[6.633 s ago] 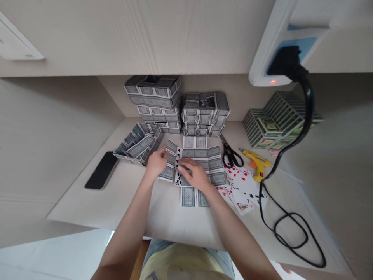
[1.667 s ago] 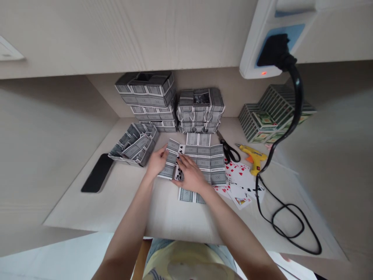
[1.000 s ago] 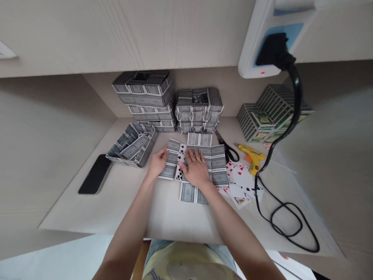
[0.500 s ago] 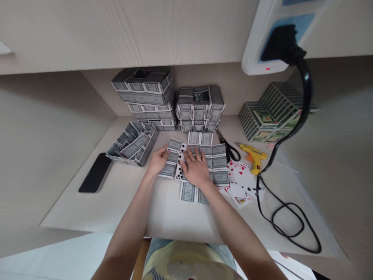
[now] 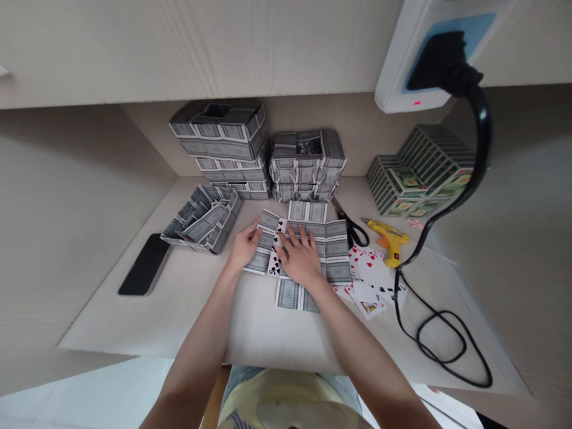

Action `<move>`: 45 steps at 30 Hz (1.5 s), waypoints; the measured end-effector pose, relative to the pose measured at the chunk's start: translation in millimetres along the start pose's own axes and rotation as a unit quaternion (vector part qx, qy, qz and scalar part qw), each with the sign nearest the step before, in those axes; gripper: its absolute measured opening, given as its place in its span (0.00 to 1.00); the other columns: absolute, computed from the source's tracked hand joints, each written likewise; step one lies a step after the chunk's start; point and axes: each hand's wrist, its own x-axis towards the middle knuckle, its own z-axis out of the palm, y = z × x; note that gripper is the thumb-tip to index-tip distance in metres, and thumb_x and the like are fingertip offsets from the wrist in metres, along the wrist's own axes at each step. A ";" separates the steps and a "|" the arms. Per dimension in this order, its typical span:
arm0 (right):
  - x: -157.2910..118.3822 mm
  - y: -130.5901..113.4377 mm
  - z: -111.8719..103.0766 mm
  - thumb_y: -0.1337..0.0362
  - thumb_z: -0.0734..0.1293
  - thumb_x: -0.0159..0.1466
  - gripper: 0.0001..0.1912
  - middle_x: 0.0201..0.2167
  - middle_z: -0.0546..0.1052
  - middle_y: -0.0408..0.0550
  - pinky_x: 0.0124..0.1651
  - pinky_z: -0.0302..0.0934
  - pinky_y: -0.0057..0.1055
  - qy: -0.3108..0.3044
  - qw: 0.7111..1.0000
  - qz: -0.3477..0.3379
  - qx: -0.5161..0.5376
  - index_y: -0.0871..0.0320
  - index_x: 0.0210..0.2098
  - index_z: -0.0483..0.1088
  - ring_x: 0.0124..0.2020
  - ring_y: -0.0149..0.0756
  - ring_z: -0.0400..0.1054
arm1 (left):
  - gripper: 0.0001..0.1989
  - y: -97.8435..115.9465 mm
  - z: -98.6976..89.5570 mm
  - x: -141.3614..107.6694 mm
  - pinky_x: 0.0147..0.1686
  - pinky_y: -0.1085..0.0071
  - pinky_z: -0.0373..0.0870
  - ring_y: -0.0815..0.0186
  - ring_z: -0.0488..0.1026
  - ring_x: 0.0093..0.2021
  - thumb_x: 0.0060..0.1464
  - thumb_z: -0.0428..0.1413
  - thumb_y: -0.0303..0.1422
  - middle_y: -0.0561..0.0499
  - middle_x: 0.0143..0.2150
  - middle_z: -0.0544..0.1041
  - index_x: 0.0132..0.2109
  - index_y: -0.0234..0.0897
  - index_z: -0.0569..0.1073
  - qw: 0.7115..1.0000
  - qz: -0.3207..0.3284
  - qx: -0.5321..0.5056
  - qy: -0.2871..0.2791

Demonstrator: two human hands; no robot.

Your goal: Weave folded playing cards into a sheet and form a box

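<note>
A flat panel of joined playing cards (image 5: pixel 337 253), mostly backs up, lies on the desk before me. My right hand (image 5: pixel 301 256) rests on its middle with the fingers spread. At the panel's left side, my left hand (image 5: pixel 245 245) has its fingers closed on the edge of a strip of three cards (image 5: pixel 267 241). Between that strip and my right hand, a column of cards (image 5: pixel 275 256) shows black pips. Single flaps of cards stick out at the panel's back and front.
Left are a phone (image 5: pixel 143 265) and an open card box (image 5: pixel 214 241); behind, stacked card boxes (image 5: pixel 308 173). Right are scissors (image 5: pixel 355 229), a yellow glue gun (image 5: pixel 389 238), loose cards (image 5: pixel 370 274), card packs (image 5: pixel 397 185) and a black cable (image 5: pixel 440 360). A power strip (image 5: pixel 388 77) hangs above.
The camera view has shifted slightly. Both hands and the card panel have stayed almost where they were.
</note>
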 end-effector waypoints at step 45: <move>1.3 0.4 4.9 0.55 0.49 0.65 0.26 0.61 0.55 0.48 0.61 0.29 0.50 0.016 1.000 0.004 -0.005 0.59 0.59 0.54 0.63 0.47 0.36 | 0.18 18.5 13.5 38.9 0.32 0.69 0.68 0.64 0.72 0.29 0.27 0.63 0.29 0.49 0.31 0.77 0.32 0.31 0.72 0.992 -0.124 -0.003 -0.023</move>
